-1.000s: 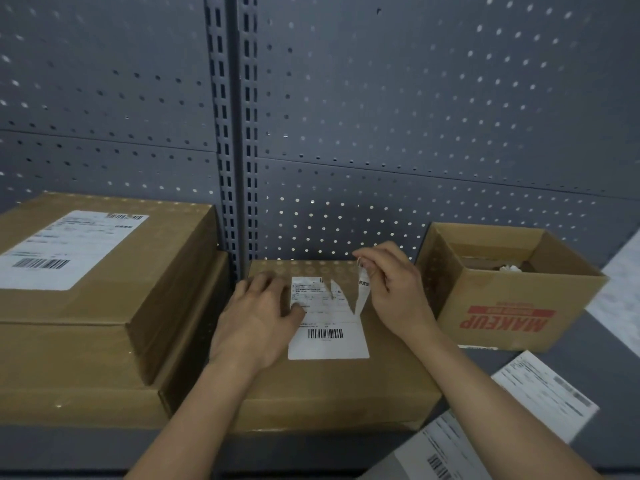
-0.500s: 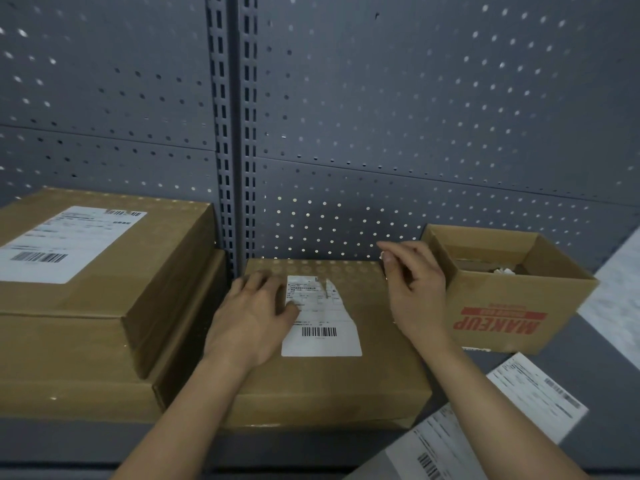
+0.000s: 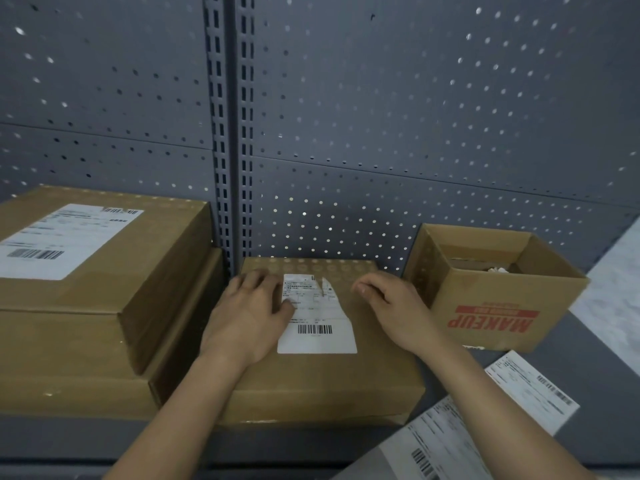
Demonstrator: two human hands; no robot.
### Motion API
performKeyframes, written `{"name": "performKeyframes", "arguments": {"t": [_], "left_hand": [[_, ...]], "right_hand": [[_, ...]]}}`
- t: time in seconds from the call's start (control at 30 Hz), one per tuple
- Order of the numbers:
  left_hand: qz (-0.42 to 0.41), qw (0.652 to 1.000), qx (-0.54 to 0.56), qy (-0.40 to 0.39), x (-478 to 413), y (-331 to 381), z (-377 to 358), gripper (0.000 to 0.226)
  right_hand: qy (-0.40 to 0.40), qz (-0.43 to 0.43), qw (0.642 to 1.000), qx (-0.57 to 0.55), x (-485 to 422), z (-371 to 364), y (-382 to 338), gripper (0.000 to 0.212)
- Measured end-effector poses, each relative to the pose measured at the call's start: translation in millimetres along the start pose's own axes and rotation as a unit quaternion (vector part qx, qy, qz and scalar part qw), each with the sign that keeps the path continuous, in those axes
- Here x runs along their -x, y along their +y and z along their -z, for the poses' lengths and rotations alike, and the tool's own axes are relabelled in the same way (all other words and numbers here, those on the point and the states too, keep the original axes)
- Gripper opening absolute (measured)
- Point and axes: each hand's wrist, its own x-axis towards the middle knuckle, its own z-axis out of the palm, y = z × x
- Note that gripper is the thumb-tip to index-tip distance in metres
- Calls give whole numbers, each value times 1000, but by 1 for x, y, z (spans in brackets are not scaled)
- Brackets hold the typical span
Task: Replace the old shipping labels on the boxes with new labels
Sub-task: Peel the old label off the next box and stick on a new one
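Head view: a flat cardboard box (image 3: 311, 386) lies on a grey shelf (image 3: 609, 368) in front of a perforated back panel (image 3: 381, 116); every place below is told from this box.
Old label (image 3: 317, 320): white with a barcode, stuck on the box's top near the middle; its far right corner is torn away, leaving a jagged edge.
Left hand (image 3: 247, 317): lies flat on the left half of the box's top, fingers straight, thumb on the label's left edge.
Right hand (image 3: 398, 306): over the box's right half, just right of the torn corner, fingers loosely bent with nothing in them; I cannot tell whether it touches the cardboard.
Open carton (image 3: 495, 306): right of the box, near it, printed MAKEUP upside down, with a white scrap inside.
Stacked boxes (image 3: 86, 323): just left of the box; the upper one bears a whole white label (image 3: 59, 237).
Loose sheets (image 3: 530, 389): printed labels on the shelf, right of the box and nearer the camera.
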Motion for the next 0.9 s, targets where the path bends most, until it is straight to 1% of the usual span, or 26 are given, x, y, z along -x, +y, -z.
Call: {"name": "performKeyframes", "arguments": {"t": [0.13,0.23,0.3,0.4,0.63,0.9], "left_hand": [[-1,1000,-1,-2,0,0,0,52],[-1,1000,0,-4,0,0,0,52],[0,1000,2,-3,0,0,0,51],[2,1000,1,-2,0,1,0,52],[5,1000,-2,-4,-1,1,0,52],[7,1000,-5,-1,-1,1,0,53]], "right_hand": [[-44,-15,999,25,-12,-4,-5,14],[-64,9,995,80,-27,-9,-9,15],[-61,40,988,137,-38,-15,-9,16],[-62,68,979,180,-52,-22,-10,19],[-54,85,971,216,-59,-29,-6,21],[-54,103,961,251,-60,-33,-8,18]]}}
